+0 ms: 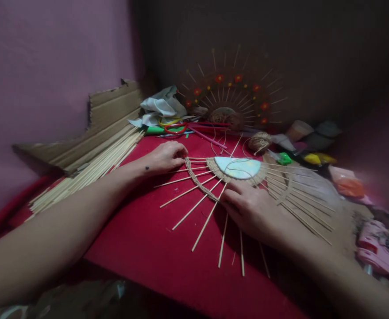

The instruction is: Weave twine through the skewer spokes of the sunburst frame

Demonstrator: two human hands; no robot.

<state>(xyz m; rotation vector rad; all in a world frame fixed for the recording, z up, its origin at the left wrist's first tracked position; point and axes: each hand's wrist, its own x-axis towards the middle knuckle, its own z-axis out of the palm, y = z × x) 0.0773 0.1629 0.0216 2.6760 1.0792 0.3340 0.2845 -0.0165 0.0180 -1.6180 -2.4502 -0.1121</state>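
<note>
A half-round craft piece (237, 169) with a pale blue centre, a jute-wrapped rim and thin wooden sticks fanning outward lies on the red cloth (141, 239). A woven jute band (197, 181) crosses the sticks on its left side. My left hand (166, 157) rests at the band's upper left end, fingers curled on the jute and stick tips. My right hand (252, 208) presses flat on the sticks just below the blue centre. Whether either hand pinches the cord is unclear.
A bundle of long sticks (91, 170) lies left beside cardboard (98, 122). A finished sunburst with red flowers (229, 99) leans at the back. A jute ball (259, 141), scissors (176, 128), white cloth (161, 108) and a pink glue gun (380, 252) sit around.
</note>
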